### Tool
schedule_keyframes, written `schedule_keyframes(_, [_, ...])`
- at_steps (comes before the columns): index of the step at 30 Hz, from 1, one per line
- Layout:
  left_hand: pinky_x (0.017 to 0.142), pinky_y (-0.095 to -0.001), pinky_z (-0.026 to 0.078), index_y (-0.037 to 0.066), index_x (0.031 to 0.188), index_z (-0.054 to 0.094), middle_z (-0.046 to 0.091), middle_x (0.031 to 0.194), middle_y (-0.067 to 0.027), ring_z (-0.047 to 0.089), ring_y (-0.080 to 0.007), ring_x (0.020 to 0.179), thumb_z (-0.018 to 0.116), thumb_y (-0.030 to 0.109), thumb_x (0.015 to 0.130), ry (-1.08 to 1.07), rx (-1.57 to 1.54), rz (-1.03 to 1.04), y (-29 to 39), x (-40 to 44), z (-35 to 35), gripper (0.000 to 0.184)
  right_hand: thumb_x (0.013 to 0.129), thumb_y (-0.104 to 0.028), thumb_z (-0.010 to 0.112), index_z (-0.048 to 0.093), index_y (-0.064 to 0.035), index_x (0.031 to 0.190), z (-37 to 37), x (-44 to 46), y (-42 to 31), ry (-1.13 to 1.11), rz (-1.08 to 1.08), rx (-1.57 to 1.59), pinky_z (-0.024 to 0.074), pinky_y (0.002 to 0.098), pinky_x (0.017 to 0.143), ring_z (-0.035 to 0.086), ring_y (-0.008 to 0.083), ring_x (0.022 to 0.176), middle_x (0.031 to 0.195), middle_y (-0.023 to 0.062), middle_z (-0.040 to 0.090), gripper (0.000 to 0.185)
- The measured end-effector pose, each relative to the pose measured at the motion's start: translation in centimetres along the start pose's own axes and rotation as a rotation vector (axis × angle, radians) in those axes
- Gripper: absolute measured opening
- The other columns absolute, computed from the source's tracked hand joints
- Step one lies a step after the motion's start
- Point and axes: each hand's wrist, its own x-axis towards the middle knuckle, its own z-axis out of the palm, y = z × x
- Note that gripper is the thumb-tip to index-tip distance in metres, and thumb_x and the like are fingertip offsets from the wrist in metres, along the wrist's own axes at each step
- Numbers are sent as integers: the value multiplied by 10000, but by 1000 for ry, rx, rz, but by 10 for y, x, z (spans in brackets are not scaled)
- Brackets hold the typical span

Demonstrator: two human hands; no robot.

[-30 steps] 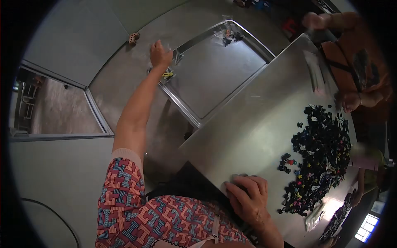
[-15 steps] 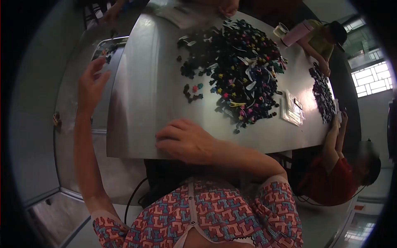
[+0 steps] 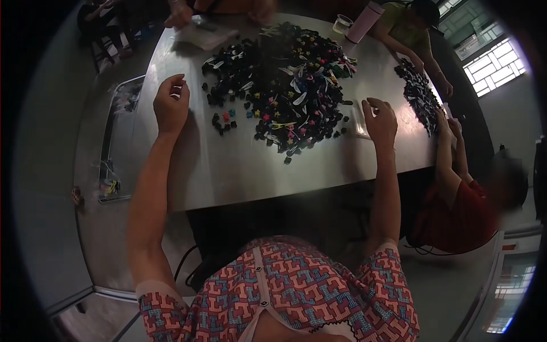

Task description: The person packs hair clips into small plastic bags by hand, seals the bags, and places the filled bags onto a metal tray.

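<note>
A large pile of small pieces that look like hair clips (image 3: pixel 296 97), mostly black with colored flower shapes and pale slivers among them, covers the middle of the metal table (image 3: pixel 228 176). To the left of the pile, my left hand (image 3: pixel 172 107) is raised over the table, its fingers loosely bent and apart with nothing visible in them. My right hand (image 3: pixel 380 121) is at the pile's right side, over the clear plastic bags (image 3: pixel 361 122), which it partly hides. Its thumb and fingers are apart. Whether it touches the bags I cannot tell.
A metal tray (image 3: pixel 105 154) with a few pieces lies left of the table. A pink bottle (image 3: pixel 364 23) and a clear cup (image 3: pixel 342 24) stand at the far right. People sit around the table; two work at a smaller dark pile (image 3: pixel 420 94).
My right hand has moved from the near table edge to the bags on the right. My left hand has come from beyond the left edge to above the table. The view has shifted.
</note>
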Motion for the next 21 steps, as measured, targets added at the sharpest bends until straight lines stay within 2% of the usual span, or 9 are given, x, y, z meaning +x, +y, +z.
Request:
schedule_keyframes(2, [660, -258, 514, 38, 1123, 675, 696, 926, -47, 638, -105, 774, 651, 76, 900, 19, 39, 41, 1, -2, 0, 227, 847, -363, 673, 728, -63, 1045, 7, -4, 20, 23, 86, -188, 504, 459, 872, 630, 347, 1028, 1057, 152, 690, 364])
schedule_keyframes(5, [646, -248, 509, 40, 1111, 675, 685, 906, -35, 621, -98, 746, 648, 54, 895, 33, 38, 46, 8, -6, -2, 218, 843, -326, 657, 729, -64, 1042, 17, -19, 39, -70, 67, -166, 501, 455, 876, 621, 345, 1051, 1085, 146, 688, 336])
schedule_keyframes(7, [637, -239, 505, 41, 1105, 675, 681, 904, -33, 619, -94, 747, 648, 38, 889, 7, 10, 56, 9, -9, 0, 218, 855, -302, 619, 734, -75, 1031, 14, -19, 39, -29, 38, -171, 510, 468, 838, 650, 361, 977, 1015, 156, 702, 309])
schedule_keyframes(10, [638, -237, 504, 44, 1107, 675, 679, 909, -30, 616, -87, 748, 647, 35, 888, -9, 2, 67, 9, -8, 1, 221, 875, -308, 591, 742, -82, 994, 10, -14, 40, -134, 201, -136, 519, 481, 783, 674, 381, 863, 896, 174, 708, 297])
schedule_keyframes(13, [637, -235, 502, 45, 1114, 674, 676, 912, -22, 609, -77, 750, 645, 38, 890, -35, 3, 10, 9, -7, 0, 226, 897, -314, 560, 748, -96, 964, 13, -13, 51, -36, 204, -28, 518, 500, 741, 672, 406, 783, 810, 198, 692, 295])
schedule_keyframes(16, [651, -227, 496, 44, 1123, 672, 669, 916, -9, 602, -68, 760, 642, 46, 896, -62, -12, -42, 7, -5, 0, 229, 904, -290, 606, 745, -65, 959, 20, -15, 70, 44, 154, 132, 527, 442, 711, 694, 327, 753, 792, 162, 712, 270])
schedule_keyframes(18, [660, -223, 492, 43, 1125, 671, 666, 918, -5, 600, -66, 766, 640, 51, 900, -74, -41, -57, 5, -6, 0, 227, 887, -256, 685, 743, -16, 945, 22, -15, 76, 1, 371, 462, 504, 333, 629, 653, 176, 666, 728, 80, 706, 254])
schedule_keyframes(19, [668, -219, 488, 42, 1127, 670, 663, 920, 0, 598, -64, 771, 639, 55, 903, -83, -73, -70, 4, -5, 0, 226, 887, -256, 685, 743, -16, 945, 21, -15, 75, 2, 377, 463, 504, 333, 629, 653, 176, 666, 728, 80, 706, 254])
schedule_keyframes(21, [675, -217, 486, 43, 1127, 669, 661, 920, 2, 598, -63, 775, 639, 58, 905, -95, -79, -78, 5, -5, 0, 224, 864, -232, 749, 733, 20, 902, 14, -15, 70, 3, 456, 590, 437, 235, 579, 561, 66, 650, 706, 5, 666, 256])
